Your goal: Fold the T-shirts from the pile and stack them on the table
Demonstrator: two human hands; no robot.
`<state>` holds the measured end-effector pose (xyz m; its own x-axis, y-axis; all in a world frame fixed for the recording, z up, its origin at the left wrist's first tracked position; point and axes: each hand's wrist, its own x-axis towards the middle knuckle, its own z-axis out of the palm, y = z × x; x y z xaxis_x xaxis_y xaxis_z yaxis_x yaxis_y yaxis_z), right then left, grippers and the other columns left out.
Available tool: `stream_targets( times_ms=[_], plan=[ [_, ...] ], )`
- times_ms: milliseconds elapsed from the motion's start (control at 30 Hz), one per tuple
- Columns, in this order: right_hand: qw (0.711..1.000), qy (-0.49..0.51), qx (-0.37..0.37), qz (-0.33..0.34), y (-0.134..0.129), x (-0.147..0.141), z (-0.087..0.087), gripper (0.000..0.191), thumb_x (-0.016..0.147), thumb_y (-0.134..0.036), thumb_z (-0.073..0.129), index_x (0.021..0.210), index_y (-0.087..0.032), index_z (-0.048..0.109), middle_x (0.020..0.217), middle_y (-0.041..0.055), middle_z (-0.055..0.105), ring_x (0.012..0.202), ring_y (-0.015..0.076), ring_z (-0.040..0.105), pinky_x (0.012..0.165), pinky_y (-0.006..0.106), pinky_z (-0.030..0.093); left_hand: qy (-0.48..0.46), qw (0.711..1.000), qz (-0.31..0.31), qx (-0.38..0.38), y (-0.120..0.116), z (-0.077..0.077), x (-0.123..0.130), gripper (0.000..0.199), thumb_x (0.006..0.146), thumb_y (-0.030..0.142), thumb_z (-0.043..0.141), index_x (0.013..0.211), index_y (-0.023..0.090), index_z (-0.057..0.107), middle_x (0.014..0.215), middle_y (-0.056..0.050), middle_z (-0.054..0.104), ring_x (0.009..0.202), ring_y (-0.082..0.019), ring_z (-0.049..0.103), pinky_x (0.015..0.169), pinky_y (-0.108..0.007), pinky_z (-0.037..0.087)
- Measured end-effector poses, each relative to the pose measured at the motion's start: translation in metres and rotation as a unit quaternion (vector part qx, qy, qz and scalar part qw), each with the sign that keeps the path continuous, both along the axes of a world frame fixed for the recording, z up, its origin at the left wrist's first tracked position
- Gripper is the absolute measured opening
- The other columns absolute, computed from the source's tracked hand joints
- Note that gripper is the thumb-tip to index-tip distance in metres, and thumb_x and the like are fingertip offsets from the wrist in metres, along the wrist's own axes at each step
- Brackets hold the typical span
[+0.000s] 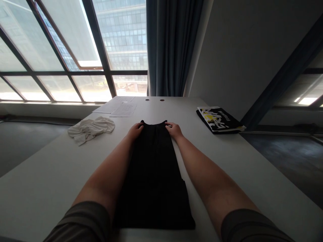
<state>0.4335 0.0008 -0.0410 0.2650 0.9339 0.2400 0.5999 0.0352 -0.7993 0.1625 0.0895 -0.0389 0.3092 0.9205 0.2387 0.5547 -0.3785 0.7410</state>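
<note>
A black garment (154, 168), long and narrow with a curved neckline at its far end, lies flat on the white table in front of me. My left hand (135, 131) pinches its far left corner beside the neckline. At the far right corner, my right hand (174, 130) has thumb and fingers closed on the cloth edge. Both forearms reach along the sides of the garment. Its near hem lies close to the table's front edge.
A crumpled white cloth (91, 129) lies to the left, with printed paper sheets (123, 110) behind it. On the right is a folded stack of black clothes (219, 120) with white and yellow print. A blue curtain (173, 47) hangs beyond the white table (227, 161).
</note>
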Motion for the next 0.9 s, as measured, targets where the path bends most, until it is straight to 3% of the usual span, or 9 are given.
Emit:
stream_targets(
  times_ms=[100, 200, 333, 400, 500, 600, 767, 833, 900],
  plan=[
    [0.998, 0.054, 0.044, 0.000, -0.011, -0.003, 0.004, 0.046, 0.095, -0.032, 0.055, 0.134, -0.011, 0.063, 0.124, 0.0122, 0.070, 0.106, 0.0154, 0.069, 0.097, 0.027, 0.054, -0.070, 0.997, -0.016, 0.023, -0.013, 0.009, -0.002, 0.041, 0.094, 0.036, 0.061, 0.131, 0.020, 0.066, 0.121, -0.009, 0.074, 0.111, -0.022, 0.068, 0.106, -0.036, 0.051],
    [0.988, 0.114, 0.105, 0.010, -0.023, -0.003, 0.011, 0.041, 0.085, -0.033, 0.064, 0.121, -0.015, 0.062, 0.115, 0.0082, 0.070, 0.096, 0.0142, 0.068, 0.091, 0.026, 0.055, -0.132, 0.990, -0.016, 0.053, -0.030, 0.020, -0.008, 0.031, 0.088, 0.036, 0.067, 0.115, 0.020, 0.067, 0.111, -0.006, 0.074, 0.105, -0.020, 0.068, 0.102, -0.035, 0.052],
    [0.961, 0.176, 0.191, 0.093, -0.054, 0.003, 0.017, 0.063, 0.075, -0.028, 0.073, 0.134, -0.022, 0.052, 0.093, -0.0020, 0.065, 0.082, 0.0122, 0.063, 0.082, 0.026, 0.055, -0.191, 0.978, -0.042, 0.070, -0.058, 0.025, -0.032, 0.039, 0.080, 0.033, 0.073, 0.113, 0.020, 0.056, 0.095, -0.001, 0.069, 0.092, -0.015, 0.067, 0.094, -0.033, 0.055],
    [0.967, 0.087, 0.172, 0.169, -0.077, 0.008, 0.018, 0.059, 0.078, -0.023, 0.071, 0.135, -0.024, 0.057, 0.094, -0.0015, 0.065, 0.084, 0.0122, 0.063, 0.085, 0.027, 0.054, -0.167, 0.977, -0.117, 0.063, -0.075, 0.022, -0.050, 0.047, 0.077, 0.030, 0.075, 0.120, 0.021, 0.055, 0.094, 0.000, 0.068, 0.090, -0.014, 0.065, 0.094, -0.032, 0.054],
    [0.944, -0.118, 0.113, 0.288, -0.113, 0.013, 0.016, 0.039, 0.079, -0.009, 0.059, 0.112, -0.021, 0.075, 0.100, 0.0030, 0.067, 0.092, 0.0140, 0.063, 0.092, 0.030, 0.052, -0.003, 0.963, -0.265, 0.041, -0.097, 0.017, -0.075, 0.034, 0.078, 0.024, 0.071, 0.112, 0.021, 0.068, 0.102, -0.004, 0.070, 0.096, -0.016, 0.065, 0.096, -0.032, 0.052],
    [0.913, -0.239, 0.085, 0.320, -0.132, 0.015, 0.016, 0.047, 0.075, 0.001, 0.051, 0.105, -0.021, 0.079, 0.102, 0.0060, 0.066, 0.097, 0.0164, 0.062, 0.095, 0.032, 0.052, 0.107, 0.933, -0.342, 0.043, -0.110, 0.018, -0.088, 0.027, 0.078, 0.019, 0.064, 0.102, 0.021, 0.075, 0.111, -0.006, 0.070, 0.104, -0.019, 0.065, 0.100, -0.032, 0.051],
    [0.904, -0.291, 0.088, 0.299, -0.130, 0.012, 0.024, 0.040, 0.076, 0.003, 0.050, 0.090, -0.019, 0.080, 0.103, 0.0075, 0.070, 0.100, 0.0192, 0.062, 0.100, 0.036, 0.052, 0.089, 0.930, -0.355, 0.045, -0.119, 0.032, -0.083, 0.026, 0.087, 0.029, 0.053, 0.098, 0.020, 0.074, 0.114, -0.007, 0.071, 0.112, -0.023, 0.064, 0.109, -0.035, 0.048],
    [0.912, -0.289, 0.096, 0.274, -0.127, 0.004, 0.027, 0.043, 0.079, 0.001, 0.049, 0.100, -0.019, 0.080, 0.112, 0.0079, 0.071, 0.108, 0.0197, 0.063, 0.106, 0.036, 0.050, 0.056, 0.944, -0.320, 0.059, -0.126, 0.038, -0.075, 0.034, 0.096, 0.037, 0.044, 0.100, 0.020, 0.073, 0.117, -0.008, 0.072, 0.115, -0.023, 0.065, 0.109, -0.036, 0.049],
    [0.928, -0.292, 0.084, 0.216, -0.126, -0.009, 0.025, 0.046, 0.088, -0.007, 0.048, 0.125, -0.017, 0.075, 0.131, 0.0103, 0.067, 0.125, 0.0216, 0.059, 0.116, 0.038, 0.044, 0.058, 0.964, -0.238, 0.099, -0.134, 0.039, -0.061, 0.042, 0.102, 0.044, 0.038, 0.116, 0.022, 0.071, 0.129, -0.007, 0.070, 0.124, -0.024, 0.062, 0.114, -0.038, 0.047]
  ],
)
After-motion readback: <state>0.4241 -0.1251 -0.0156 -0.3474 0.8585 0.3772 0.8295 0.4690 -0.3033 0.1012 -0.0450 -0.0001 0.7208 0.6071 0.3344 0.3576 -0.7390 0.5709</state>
